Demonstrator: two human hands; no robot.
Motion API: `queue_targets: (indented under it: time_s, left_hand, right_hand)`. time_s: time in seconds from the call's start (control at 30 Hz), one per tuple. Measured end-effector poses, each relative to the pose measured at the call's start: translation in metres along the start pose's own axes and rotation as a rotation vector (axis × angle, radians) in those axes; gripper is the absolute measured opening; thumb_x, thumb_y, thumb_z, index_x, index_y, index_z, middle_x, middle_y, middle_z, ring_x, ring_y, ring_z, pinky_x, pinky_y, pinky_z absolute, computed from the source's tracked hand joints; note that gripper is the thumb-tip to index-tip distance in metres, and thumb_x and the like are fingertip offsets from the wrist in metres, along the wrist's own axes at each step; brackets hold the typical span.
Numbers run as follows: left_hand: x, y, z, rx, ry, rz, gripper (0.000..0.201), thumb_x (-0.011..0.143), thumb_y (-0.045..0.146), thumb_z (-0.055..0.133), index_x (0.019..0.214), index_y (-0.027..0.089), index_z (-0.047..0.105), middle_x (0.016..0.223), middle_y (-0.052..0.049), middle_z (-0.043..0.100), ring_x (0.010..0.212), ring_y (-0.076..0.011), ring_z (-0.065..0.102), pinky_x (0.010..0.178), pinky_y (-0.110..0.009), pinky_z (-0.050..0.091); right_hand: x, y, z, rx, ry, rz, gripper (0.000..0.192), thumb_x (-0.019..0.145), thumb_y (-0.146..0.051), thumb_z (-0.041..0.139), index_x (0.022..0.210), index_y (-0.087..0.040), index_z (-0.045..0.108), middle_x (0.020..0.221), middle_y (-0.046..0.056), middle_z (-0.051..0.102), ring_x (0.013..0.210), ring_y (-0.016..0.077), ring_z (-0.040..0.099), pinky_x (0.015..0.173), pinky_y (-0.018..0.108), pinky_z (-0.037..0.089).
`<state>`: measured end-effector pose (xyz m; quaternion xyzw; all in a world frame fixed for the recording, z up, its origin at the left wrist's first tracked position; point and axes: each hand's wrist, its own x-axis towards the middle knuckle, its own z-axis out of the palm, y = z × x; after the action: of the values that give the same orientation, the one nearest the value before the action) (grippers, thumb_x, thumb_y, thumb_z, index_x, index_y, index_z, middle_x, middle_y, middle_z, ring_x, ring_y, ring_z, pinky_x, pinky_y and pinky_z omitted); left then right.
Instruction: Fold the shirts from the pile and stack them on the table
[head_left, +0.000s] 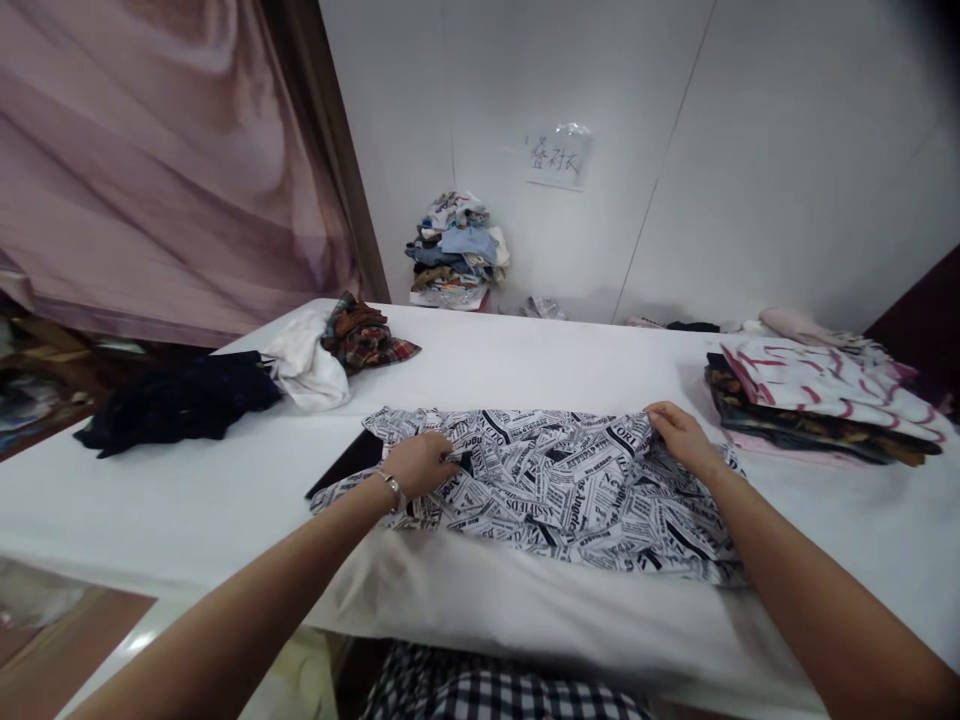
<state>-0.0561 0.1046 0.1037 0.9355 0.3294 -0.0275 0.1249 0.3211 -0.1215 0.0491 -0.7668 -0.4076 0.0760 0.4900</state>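
Note:
A black-and-white newspaper-print garment point(555, 490) lies spread flat on the white table point(525, 370) in front of me. My left hand point(420, 463), with a bracelet at the wrist, pinches the fabric near the garment's left part. My right hand point(679, 432) grips the garment's far right edge. Both arms reach in from the bottom of the view.
A stack of folded clothes point(817, 400) sits at the table's right. At the left lie a dark navy garment point(180, 400), a white cloth point(307, 370) and a plaid garment point(367, 338). A heap of clothes point(457, 250) rests against the back wall under a paper sign point(559, 157).

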Motion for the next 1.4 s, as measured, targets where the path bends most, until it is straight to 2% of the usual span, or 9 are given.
queue_targets:
  time_s: [0.13, 0.23, 0.3, 0.47, 0.7, 0.83, 1.0, 1.2, 1.4]
  left_hand:
    - [-0.006, -0.007, -0.033, -0.544, 0.052, 0.127, 0.03, 0.068, 0.042, 0.063, 0.059, 0.019, 0.046, 0.084, -0.003, 0.063, 0.079, -0.0174, 0.058, 0.073, -0.031, 0.045]
    - [-0.001, -0.019, -0.049, -0.906, 0.209, 0.074, 0.035, 0.065, 0.045, 0.065, 0.059, 0.019, 0.042, 0.086, -0.003, 0.064, 0.076, -0.016, 0.058, 0.069, -0.029, 0.044]
    - [0.006, -0.03, -0.046, -0.863, 0.293, -0.079, 0.036, 0.064, 0.049, 0.064, 0.061, 0.02, 0.045, 0.071, -0.001, 0.061, 0.066, -0.0156, 0.056, 0.062, -0.028, 0.042]
    - [0.025, -0.047, -0.022, -0.297, 0.198, -0.348, 0.04, 0.077, 0.058, 0.047, 0.066, 0.02, 0.056, 0.062, -0.003, 0.063, 0.063, -0.0192, 0.059, 0.058, -0.028, 0.039]
    - [0.069, -0.044, -0.003, -0.097, 0.216, -0.163, 0.04, 0.083, 0.043, 0.044, 0.106, 0.018, 0.064, 0.12, -0.01, 0.065, 0.11, -0.0233, 0.058, 0.091, -0.031, 0.043]
    - [0.09, -0.033, 0.015, -0.098, 0.155, -0.011, 0.034, 0.066, 0.041, 0.066, 0.092, 0.019, 0.068, 0.125, -0.011, 0.061, 0.125, -0.0299, 0.046, 0.103, -0.039, 0.037]
    - [0.08, -0.015, 0.005, -0.209, 0.174, 0.152, 0.011, 0.069, 0.027, 0.059, 0.079, 0.021, 0.06, 0.119, -0.005, 0.063, 0.114, -0.0199, 0.054, 0.098, -0.031, 0.042]
    - [0.053, -0.014, -0.048, -0.62, 0.102, 0.092, 0.026, 0.065, 0.041, 0.066, 0.073, 0.02, 0.052, 0.064, 0.004, 0.058, 0.064, -0.0142, 0.057, 0.059, -0.026, 0.046]
    - [0.054, -0.029, -0.066, -1.163, -0.108, -0.057, 0.052, 0.054, 0.04, 0.077, 0.101, 0.025, 0.059, 0.087, -0.001, 0.069, 0.073, -0.0176, 0.065, 0.065, -0.031, 0.053]
  right_hand:
    - [-0.001, 0.002, -0.001, 0.051, 0.024, 0.021, 0.031, 0.072, -0.05, 0.057, 0.08, -0.021, 0.062, 0.072, 0.001, 0.061, 0.07, 0.0178, 0.054, 0.07, 0.03, 0.043]
    - [0.001, 0.005, -0.002, 0.053, 0.048, 0.03, 0.031, 0.072, -0.049, 0.058, 0.08, -0.02, 0.063, 0.073, 0.002, 0.063, 0.071, 0.0175, 0.054, 0.069, 0.03, 0.044]
    - [0.003, 0.007, -0.001, 0.043, 0.058, 0.038, 0.031, 0.071, -0.049, 0.058, 0.078, -0.019, 0.064, 0.069, 0.001, 0.061, 0.067, 0.0166, 0.053, 0.065, 0.029, 0.043]
    - [0.011, 0.011, 0.004, -0.02, 0.01, 0.048, 0.031, 0.07, -0.049, 0.056, 0.073, -0.019, 0.063, 0.059, -0.001, 0.055, 0.058, 0.0147, 0.048, 0.058, 0.028, 0.039]
    - [0.013, 0.009, 0.008, -0.079, -0.005, 0.035, 0.033, 0.072, -0.049, 0.054, 0.076, -0.019, 0.064, 0.059, -0.001, 0.056, 0.057, 0.0146, 0.048, 0.056, 0.027, 0.038]
    - [0.011, 0.012, 0.008, -0.102, 0.0, 0.018, 0.031, 0.074, -0.048, 0.053, 0.078, -0.019, 0.065, 0.061, 0.0, 0.057, 0.06, 0.0151, 0.049, 0.057, 0.026, 0.039]
    - [0.011, 0.016, 0.004, -0.117, -0.01, 0.001, 0.03, 0.075, -0.047, 0.051, 0.077, -0.019, 0.063, 0.06, -0.001, 0.055, 0.059, 0.0152, 0.048, 0.058, 0.027, 0.038]
    - [0.018, 0.009, 0.0, -0.179, -0.015, -0.036, 0.028, 0.075, -0.044, 0.048, 0.076, -0.02, 0.062, 0.06, 0.0, 0.056, 0.06, 0.0163, 0.049, 0.059, 0.027, 0.039]
    - [0.024, -0.001, 0.006, -0.25, -0.072, -0.064, 0.027, 0.076, -0.039, 0.044, 0.075, -0.02, 0.062, 0.065, 0.0, 0.061, 0.064, 0.0161, 0.053, 0.062, 0.026, 0.04]
